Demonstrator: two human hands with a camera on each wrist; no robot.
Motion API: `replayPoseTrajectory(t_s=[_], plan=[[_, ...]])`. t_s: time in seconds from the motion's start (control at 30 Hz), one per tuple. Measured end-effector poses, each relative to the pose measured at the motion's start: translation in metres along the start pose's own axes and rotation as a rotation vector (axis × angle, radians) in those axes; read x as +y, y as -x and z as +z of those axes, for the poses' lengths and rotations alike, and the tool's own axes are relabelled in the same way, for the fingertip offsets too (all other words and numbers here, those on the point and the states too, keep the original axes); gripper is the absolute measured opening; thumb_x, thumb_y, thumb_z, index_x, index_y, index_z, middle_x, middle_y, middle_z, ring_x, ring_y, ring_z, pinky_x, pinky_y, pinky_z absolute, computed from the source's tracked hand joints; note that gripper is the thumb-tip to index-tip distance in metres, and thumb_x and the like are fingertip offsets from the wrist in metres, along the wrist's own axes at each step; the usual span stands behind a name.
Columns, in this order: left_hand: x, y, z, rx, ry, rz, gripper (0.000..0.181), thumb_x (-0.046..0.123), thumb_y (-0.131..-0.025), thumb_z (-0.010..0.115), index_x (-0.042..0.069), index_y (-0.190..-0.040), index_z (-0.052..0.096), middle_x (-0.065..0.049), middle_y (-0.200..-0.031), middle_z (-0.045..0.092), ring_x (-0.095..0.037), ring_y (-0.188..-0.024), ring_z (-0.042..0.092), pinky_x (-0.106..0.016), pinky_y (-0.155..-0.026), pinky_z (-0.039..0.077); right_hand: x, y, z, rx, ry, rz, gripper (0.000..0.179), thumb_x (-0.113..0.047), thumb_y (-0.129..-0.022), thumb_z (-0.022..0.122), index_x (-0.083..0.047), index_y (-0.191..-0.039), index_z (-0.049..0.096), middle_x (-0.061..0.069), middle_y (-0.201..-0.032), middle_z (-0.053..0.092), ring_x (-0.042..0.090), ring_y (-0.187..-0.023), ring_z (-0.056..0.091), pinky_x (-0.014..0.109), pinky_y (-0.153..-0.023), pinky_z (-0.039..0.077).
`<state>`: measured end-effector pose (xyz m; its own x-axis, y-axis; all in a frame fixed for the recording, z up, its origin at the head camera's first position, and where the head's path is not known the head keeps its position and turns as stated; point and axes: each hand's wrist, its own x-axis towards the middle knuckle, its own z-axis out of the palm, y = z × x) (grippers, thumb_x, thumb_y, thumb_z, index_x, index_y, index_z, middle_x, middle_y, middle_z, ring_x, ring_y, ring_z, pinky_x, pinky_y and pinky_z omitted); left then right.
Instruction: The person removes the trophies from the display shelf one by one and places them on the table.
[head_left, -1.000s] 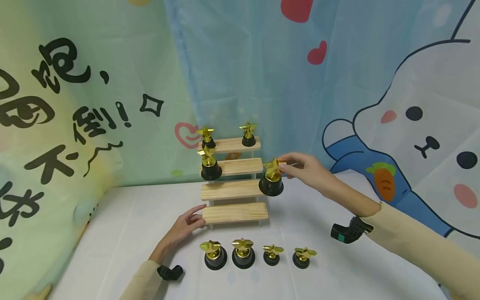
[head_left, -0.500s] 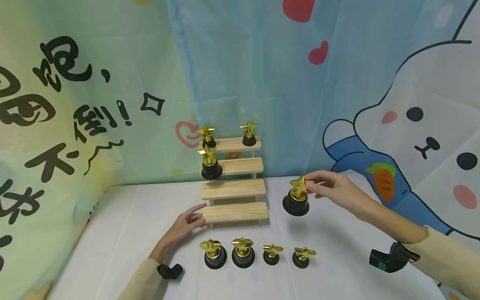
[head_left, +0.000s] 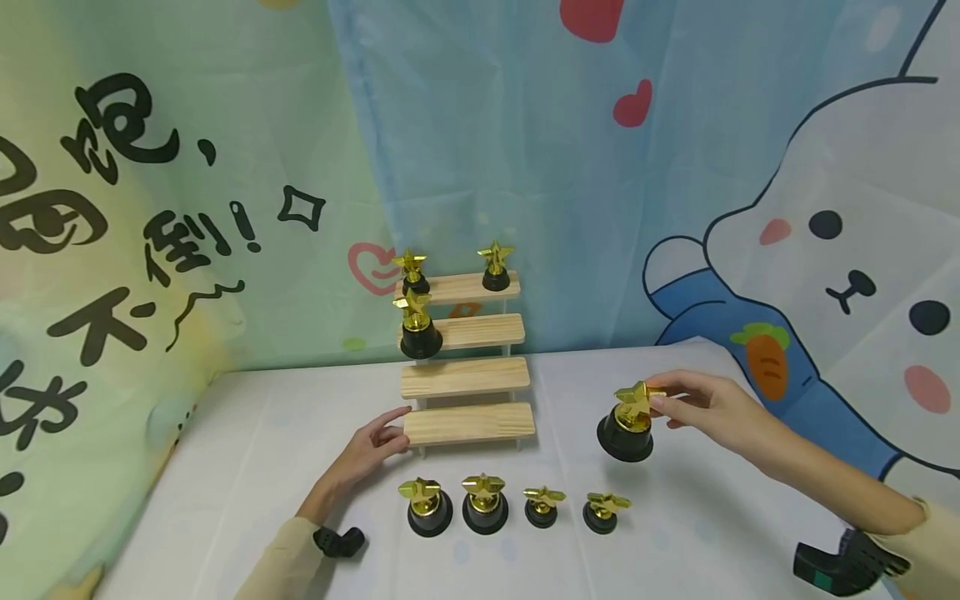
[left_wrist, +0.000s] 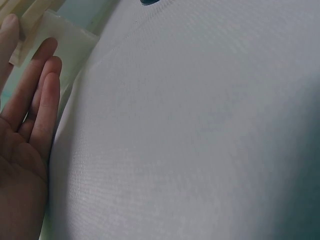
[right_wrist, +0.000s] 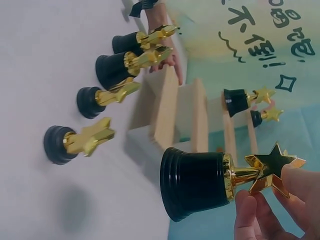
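R hand [head_left: 701, 407] has thumb & fingers closed in a pinch on the gold star of a trophy [head_left: 627, 433], black base hanging down. Trophy's in the air over the white table [head_left: 300, 467], right of the stand [head_left: 468, 423] & well apart from it; R wrist view shows star b/w thumb & fingers, base free of the hand.

L hand [head_left: 369, 443] is at the left end of the btm shelf, touching it. In L wrist view its fingers are mostly straight, a bit apart, no trophy in them.

Stand has 4 wooden shelves, stepped up toward the far side. Top shelf: small trophy [head_left: 413, 277] at left, another small one [head_left: 496, 268] at right. 2nd shelf from top: big trophy [head_left: 420, 333] at left end.

Near side of stand, a row of 4 upright on the table, L to R: big one [head_left: 429, 512], 2nd big one [head_left: 485, 508], small one [head_left: 542, 510], last small one [head_left: 602, 515].

Far side: printed backdrop [head_left: 525, 150], w/ black lettering at left & a white cartoon animal [head_left: 795, 183] at right.
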<state>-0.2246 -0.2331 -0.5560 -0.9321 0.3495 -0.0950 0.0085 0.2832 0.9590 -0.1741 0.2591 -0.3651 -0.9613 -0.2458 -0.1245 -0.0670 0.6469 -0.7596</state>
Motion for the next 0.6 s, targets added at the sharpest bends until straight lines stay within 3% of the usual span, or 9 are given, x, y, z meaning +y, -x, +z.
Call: replayPoseTrajectory(t_s=[0.27, 0.6], plan=[[0.001, 0.0, 0.0, 0.001, 0.003, -0.004, 0.061, 0.026, -0.095, 0.064, 0.014, -0.148, 0.039, -0.016, -0.117, 0.068, -0.003, -0.097, 0.066, -0.02, -0.088, 0.051, 0.019, 0.013, -0.004, -0.009, -0.042, 0.01, 0.046, -0.035, -0.098, 0.056, -0.004, -0.132, 0.054, 0.016, -0.121, 0.064, 0.002, -0.092, 0.064, 0.02, -0.077, 0.055], [0.001, 0.001, 0.0, -0.003, 0.001, -0.003, 0.059, 0.026, -0.095, 0.063, 0.015, -0.148, 0.039, -0.018, -0.118, 0.068, -0.005, -0.097, 0.067, -0.02, -0.088, 0.05, 0.043, 0.027, 0.0, -0.052, -0.076, 0.102, 0.053, -0.039, -0.097, 0.057, -0.001, -0.134, 0.051, 0.017, -0.123, 0.062, 0.007, -0.097, 0.066, 0.021, -0.08, 0.056]])
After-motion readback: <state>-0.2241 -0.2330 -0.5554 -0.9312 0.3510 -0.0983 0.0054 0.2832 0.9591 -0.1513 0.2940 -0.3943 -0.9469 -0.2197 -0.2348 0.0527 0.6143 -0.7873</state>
